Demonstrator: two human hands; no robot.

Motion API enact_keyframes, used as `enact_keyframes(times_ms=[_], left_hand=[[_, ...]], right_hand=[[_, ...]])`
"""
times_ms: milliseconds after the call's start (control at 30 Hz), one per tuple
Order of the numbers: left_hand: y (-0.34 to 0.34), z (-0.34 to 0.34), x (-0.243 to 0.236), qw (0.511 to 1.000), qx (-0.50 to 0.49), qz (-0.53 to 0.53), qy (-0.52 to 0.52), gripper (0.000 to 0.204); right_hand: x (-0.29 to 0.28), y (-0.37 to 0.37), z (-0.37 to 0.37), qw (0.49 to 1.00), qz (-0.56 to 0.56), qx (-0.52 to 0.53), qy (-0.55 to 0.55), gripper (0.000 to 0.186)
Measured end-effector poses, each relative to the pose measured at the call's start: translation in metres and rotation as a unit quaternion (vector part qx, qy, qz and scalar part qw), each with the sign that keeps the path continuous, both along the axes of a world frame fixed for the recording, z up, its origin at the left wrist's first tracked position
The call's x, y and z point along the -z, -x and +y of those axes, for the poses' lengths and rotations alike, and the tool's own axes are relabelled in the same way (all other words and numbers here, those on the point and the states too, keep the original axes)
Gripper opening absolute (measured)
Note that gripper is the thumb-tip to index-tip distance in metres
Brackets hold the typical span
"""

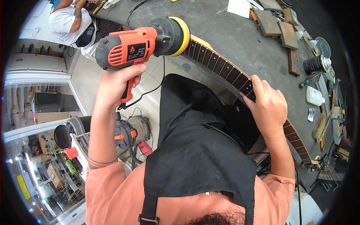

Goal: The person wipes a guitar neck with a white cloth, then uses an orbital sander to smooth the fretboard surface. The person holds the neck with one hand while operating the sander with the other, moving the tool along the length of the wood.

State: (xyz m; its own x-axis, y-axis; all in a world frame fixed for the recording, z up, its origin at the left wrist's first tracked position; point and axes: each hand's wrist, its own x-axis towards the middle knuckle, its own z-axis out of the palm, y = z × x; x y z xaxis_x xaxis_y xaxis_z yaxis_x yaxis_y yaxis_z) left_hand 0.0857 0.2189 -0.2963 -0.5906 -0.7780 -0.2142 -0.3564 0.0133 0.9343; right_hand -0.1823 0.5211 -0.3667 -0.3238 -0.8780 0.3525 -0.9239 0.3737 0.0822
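My left hand (120, 83) is wrapped around the handle of a red and black power polisher (132, 48). Its round yellow-edged pad (183, 36) meets the far end of a guitar neck (219, 69); whether the pad presses on the wood there I cannot tell. The neck has a dark fretboard with pale dots and runs from the pad down to the lower right. My right hand (270, 107) grips it partway along, thumb on the near edge and fingers over the far edge. The hand and wrist cover part of the fretboard.
The grey workbench (210, 22) holds wood blocks (288, 35), a black can (314, 65), a white bottle (315, 96) and a brush (320, 125). A black power cord (154, 90) hangs below the polisher. On the floor stands a vacuum (137, 129). Another person (69, 20) is at the upper left.
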Motion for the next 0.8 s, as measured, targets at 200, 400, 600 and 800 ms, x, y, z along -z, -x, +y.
enact_keyframes(times_ms=[200,400,600,800], left_hand=[[0.003,0.005,0.003,0.999,0.009,0.012,-0.029,0.022],[0.004,0.003,0.001,1.0,0.004,0.005,-0.024,0.022],[0.003,0.007,-0.003,0.999,0.018,-0.024,-0.017,0.022],[0.005,0.023,0.001,1.0,-0.01,-0.012,-0.016,0.018]], right_hand=[[0.001,0.0,-0.001,1.0,0.002,-0.001,0.008,0.064],[-0.001,-0.001,0.0,1.0,-0.002,0.001,0.001,0.064],[-0.002,0.0,-0.001,1.0,0.004,-0.001,0.0,0.065],[-0.001,-0.001,0.001,1.0,-0.004,-0.002,0.005,0.068]])
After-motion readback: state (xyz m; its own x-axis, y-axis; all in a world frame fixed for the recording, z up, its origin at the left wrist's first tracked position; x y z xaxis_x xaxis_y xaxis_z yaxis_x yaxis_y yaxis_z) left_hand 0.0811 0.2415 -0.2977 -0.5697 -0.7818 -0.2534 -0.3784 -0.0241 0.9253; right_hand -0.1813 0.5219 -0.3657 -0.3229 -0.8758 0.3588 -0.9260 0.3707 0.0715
